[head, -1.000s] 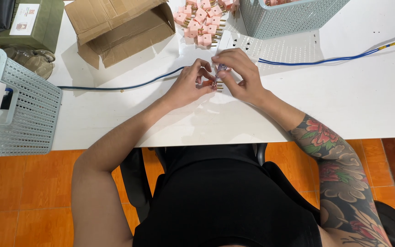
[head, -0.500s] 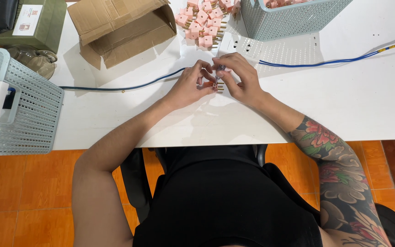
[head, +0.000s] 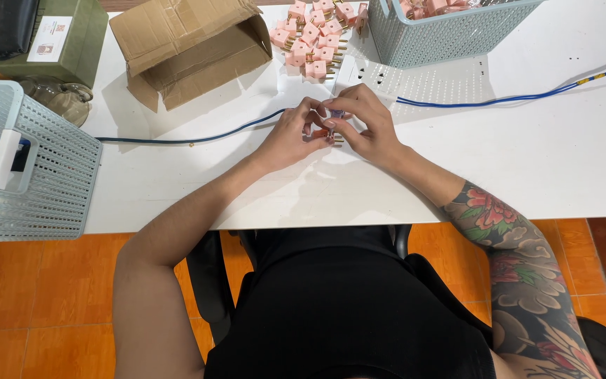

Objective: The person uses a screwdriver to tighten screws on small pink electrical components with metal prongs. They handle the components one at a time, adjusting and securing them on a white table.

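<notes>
Between the fingertips of both hands sat a small pink plug (head: 331, 130), pinched from either side, its brass pins pointing toward the person. Left hand (head: 290, 133) and right hand (head: 364, 125) met over the white table (head: 541, 161), fingers curled narrowly around it. Just beyond the fingers lay a blue cable (head: 499, 98) (running off both ways) and a heap of pink plugs (head: 313, 35).

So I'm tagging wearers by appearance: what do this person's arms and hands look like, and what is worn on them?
Both hands are bare: the left hand and right hand show no gloves, and I can make out no rings or watch. Both arms are sleeveless. The right forearm carries a large floral tattoo in red, green and grey; the left arm is unmarked.
</notes>
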